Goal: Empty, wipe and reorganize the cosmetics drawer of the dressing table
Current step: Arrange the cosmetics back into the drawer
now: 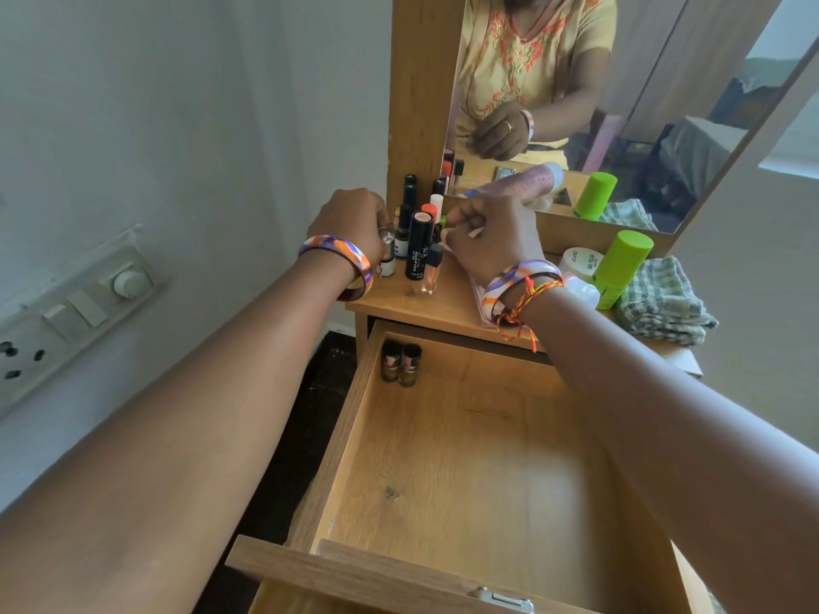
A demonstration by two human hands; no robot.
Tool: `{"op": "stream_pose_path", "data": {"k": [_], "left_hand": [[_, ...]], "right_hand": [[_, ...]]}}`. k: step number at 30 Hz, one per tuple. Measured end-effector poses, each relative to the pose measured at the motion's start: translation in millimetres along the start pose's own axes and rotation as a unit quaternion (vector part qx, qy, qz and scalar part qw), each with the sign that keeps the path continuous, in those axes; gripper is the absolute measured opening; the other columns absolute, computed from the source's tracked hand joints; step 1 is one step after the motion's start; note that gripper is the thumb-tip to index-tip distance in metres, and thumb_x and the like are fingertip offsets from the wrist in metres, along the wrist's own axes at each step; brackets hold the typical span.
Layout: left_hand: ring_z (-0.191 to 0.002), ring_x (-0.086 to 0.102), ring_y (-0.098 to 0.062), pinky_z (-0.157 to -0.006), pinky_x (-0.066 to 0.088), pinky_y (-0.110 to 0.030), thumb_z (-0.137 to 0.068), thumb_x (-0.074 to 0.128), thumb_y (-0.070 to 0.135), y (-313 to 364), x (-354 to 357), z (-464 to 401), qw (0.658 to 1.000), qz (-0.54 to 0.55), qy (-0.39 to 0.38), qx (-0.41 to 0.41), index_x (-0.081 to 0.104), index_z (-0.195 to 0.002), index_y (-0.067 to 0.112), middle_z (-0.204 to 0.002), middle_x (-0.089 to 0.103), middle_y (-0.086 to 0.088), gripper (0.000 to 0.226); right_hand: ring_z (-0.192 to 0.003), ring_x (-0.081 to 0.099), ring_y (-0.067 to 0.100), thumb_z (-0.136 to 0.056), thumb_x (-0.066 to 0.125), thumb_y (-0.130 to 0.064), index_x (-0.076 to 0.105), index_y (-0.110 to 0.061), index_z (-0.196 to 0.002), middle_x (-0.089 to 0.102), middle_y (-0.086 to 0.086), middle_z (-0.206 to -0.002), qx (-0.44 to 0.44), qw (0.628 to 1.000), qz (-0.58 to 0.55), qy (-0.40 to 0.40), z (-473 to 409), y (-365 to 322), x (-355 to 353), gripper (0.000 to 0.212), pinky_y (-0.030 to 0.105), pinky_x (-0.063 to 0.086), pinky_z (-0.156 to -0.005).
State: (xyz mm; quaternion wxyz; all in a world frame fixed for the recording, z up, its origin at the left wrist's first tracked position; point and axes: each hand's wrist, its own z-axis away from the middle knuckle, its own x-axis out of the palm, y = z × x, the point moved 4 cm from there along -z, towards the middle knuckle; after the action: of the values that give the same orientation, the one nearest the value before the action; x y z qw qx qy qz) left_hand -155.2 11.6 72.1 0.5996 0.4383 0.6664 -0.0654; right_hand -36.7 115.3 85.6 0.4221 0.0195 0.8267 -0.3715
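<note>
Drawer (443,458) pulled fully out below the counter (425,303); interior bare wood except two small dark-capped bottles (401,363) standing side by side, touching, in the far left corner. Both hands are above the counter, beyond the drawer's back edge, well apart from those two bottles. Left hand (354,223) at the counter's left rear, fingers curled over a small silver-capped bottle (386,252) standing upright; the grip looks closed on its cap. Right hand (492,241) just right of the cosmetics cluster, fingers curled, thumb and forefinger pinched together on something small; what it is cannot be told. Between the two hands: an upright black makeup stick (419,245), a tall black-capped bottle (405,214) behind it, an orange-and-white tube (432,208), and a small peach gloss bottle (430,270) with black cap in front. Right of the right wrist: a white jar (576,259), a lime-green bottle (618,268) tilted, and a folded checked cloth (660,303) at the counter's right edge. Patterned bangles on both wrists; red-yellow thread on the right wrist. Mirror (620,104) behind the counter reflects the person's torso and one hand. Wall switch panel (75,303) at left.
</note>
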Motion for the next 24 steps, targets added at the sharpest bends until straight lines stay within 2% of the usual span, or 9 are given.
{"op": "stream_pose_path", "data": {"k": [4,6,8,10,13,16,19,21,24], "left_hand": [[-0.099,0.062,-0.028,-0.079,0.044,-0.026,-0.083,0.066,0.011,-1.5,-7.7,11.1,0.998,0.056,-0.011,-0.029,0.066,-0.106,0.002,-0.108,0.066,-0.016,0.025],[-0.098,0.062,-0.029,-0.080,0.046,-0.028,-0.082,0.067,0.012,-2.9,-9.9,17.4,0.994,0.090,-0.032,-0.049,0.065,-0.105,0.002,-0.107,0.066,-0.016,0.025],[-0.100,0.061,-0.030,-0.086,0.051,-0.034,-0.082,0.067,0.011,-3.5,-11.7,25.0,0.988,0.130,-0.060,-0.061,0.065,-0.105,0.001,-0.108,0.065,-0.017,0.025],[-0.104,0.059,-0.029,-0.092,0.051,-0.041,-0.083,0.066,0.010,-2.7,-12.4,32.6,0.980,0.166,-0.096,-0.058,0.064,-0.109,0.001,-0.111,0.063,-0.017,0.027],[-0.098,0.059,-0.025,-0.084,0.054,-0.036,-0.085,0.064,0.011,0.9,-10.3,45.5,0.965,0.190,-0.180,-0.029,0.063,-0.112,0.005,-0.105,0.063,-0.012,0.028],[-0.089,0.059,-0.020,-0.076,0.054,-0.029,-0.083,0.066,0.010,4.2,-4.3,58.0,0.952,0.184,-0.247,-0.002,0.065,-0.109,0.008,-0.091,0.062,-0.003,0.026],[-0.085,0.057,-0.016,-0.072,0.049,-0.023,-0.079,0.070,0.006,4.9,9.4,68.9,0.953,0.157,-0.258,0.015,0.067,-0.105,0.010,-0.090,0.062,0.000,0.027],[-0.087,0.058,-0.014,-0.077,0.048,-0.024,-0.076,0.072,0.005,3.1,23.2,75.8,0.958,0.130,-0.255,0.019,0.068,-0.105,0.012,-0.092,0.062,0.001,0.030],[-0.095,0.060,-0.017,-0.083,0.047,-0.025,-0.074,0.075,0.009,-0.8,43.8,84.8,0.964,0.071,-0.256,0.019,0.068,-0.109,0.016,-0.103,0.065,0.000,0.036]], "right_hand": [[-0.098,0.060,0.021,-0.085,0.057,-0.012,0.065,-0.015,-0.105,0.062,0.000,-0.091,-0.004,1.000,-0.003,0.006,4.4,-5.0,-1.0,0.022,0.032,0.052,-0.082],[-0.097,0.060,0.020,-0.085,0.056,-0.011,0.066,-0.015,-0.104,0.065,0.002,-0.096,-0.002,1.000,-0.014,0.027,8.8,-6.2,-1.4,0.022,0.030,0.052,-0.081],[-0.091,0.061,0.016,-0.086,0.054,-0.010,0.067,-0.014,-0.102,0.068,0.003,-0.099,-0.005,0.998,-0.025,0.059,14.8,-6.3,-2.5,0.021,0.021,0.048,-0.072],[-0.074,0.057,0.007,-0.086,0.055,-0.011,0.068,-0.013,-0.097,0.066,-0.001,-0.086,-0.016,0.996,-0.050,0.069,23.3,-4.8,-1.4,0.017,0.010,0.038,-0.060],[-0.060,0.047,-0.004,-0.086,0.061,-0.017,0.067,-0.015,-0.091,0.053,-0.016,-0.068,-0.041,0.995,-0.084,0.016,43.3,-0.7,11.3,0.008,0.002,0.038,-0.053],[-0.062,0.052,-0.004,-0.083,0.066,-0.018,0.065,-0.016,-0.092,0.055,-0.016,-0.070,-0.024,0.991,-0.123,-0.048,64.3,11.1,30.0,0.009,0.002,0.043,-0.054],[-0.065,0.059,0.007,-0.083,0.066,-0.019,0.062,-0.018,-0.094,0.065,-0.004,-0.078,0.068,0.969,-0.181,-0.153,84.0,29.4,48.1,0.012,0.015,0.049,-0.055],[-0.071,0.063,0.011,-0.082,0.067,-0.014,0.064,-0.016,-0.099,0.067,0.000,-0.084,0.134,0.947,-0.198,-0.213,96.8,41.8,61.2,0.018,0.020,0.054,-0.057],[-0.075,0.065,0.015,-0.079,0.070,-0.008,0.065,-0.011,-0.103,0.068,0.004,-0.091,0.207,0.925,-0.208,-0.239,109.4,55.5,77.8,0.024,0.025,0.058,-0.065]]}}
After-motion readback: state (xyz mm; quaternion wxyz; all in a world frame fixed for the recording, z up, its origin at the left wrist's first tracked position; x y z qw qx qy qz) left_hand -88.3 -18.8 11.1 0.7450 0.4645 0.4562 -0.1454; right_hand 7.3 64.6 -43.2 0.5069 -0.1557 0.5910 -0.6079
